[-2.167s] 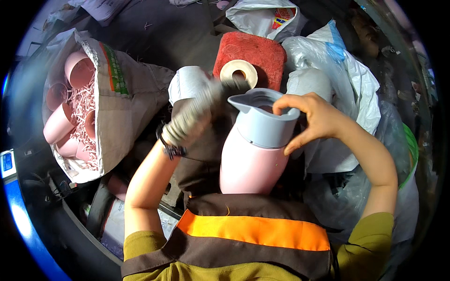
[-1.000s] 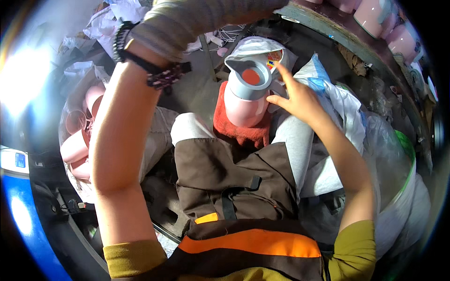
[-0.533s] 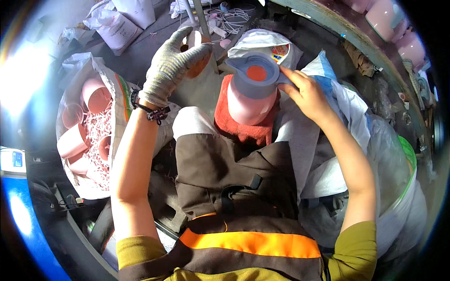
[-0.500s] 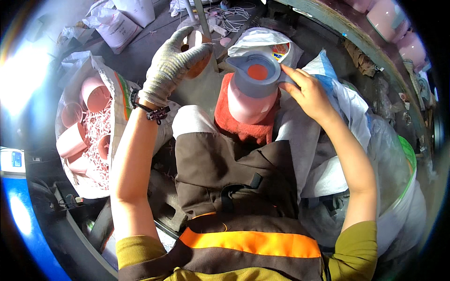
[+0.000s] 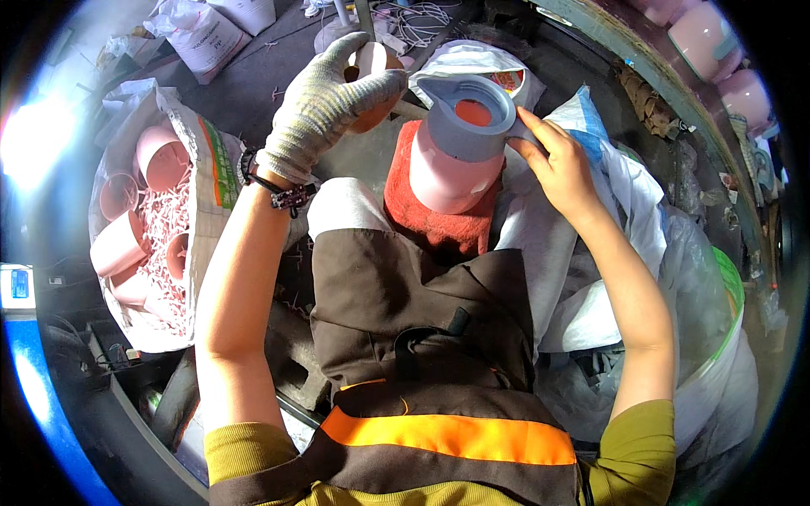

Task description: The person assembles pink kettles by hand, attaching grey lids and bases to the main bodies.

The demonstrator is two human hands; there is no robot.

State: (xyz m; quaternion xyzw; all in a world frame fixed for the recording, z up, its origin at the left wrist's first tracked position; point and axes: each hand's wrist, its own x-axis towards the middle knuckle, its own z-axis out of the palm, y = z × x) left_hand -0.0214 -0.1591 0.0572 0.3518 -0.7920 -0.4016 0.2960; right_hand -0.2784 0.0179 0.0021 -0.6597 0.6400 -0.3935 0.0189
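- Atop a red cloth pad (image 5: 439, 232), a pink jug (image 5: 451, 177) with a grey top (image 5: 464, 139) appears to rest beyond a worker's knees, spout pointing left.
- The bare right hand (image 5: 557, 164) pinches the grey handle (image 5: 521, 128) between thumb and fingers.
- The left hand (image 5: 333, 105), in a pale knit glove, curls around a roll (image 5: 377, 112) (tape, by its look), apart from the spout.
- Should that pinch slacken, the jug could tip, its footing being soft cloth.
- A rightward swing could knock the roll against the spout; a loose gloved grip could drop it.
- To the worker's left, a white sack (image 5: 202, 270) holds pink cylindrical pieces (image 5: 118, 244) among pink shreds (image 5: 164, 219).
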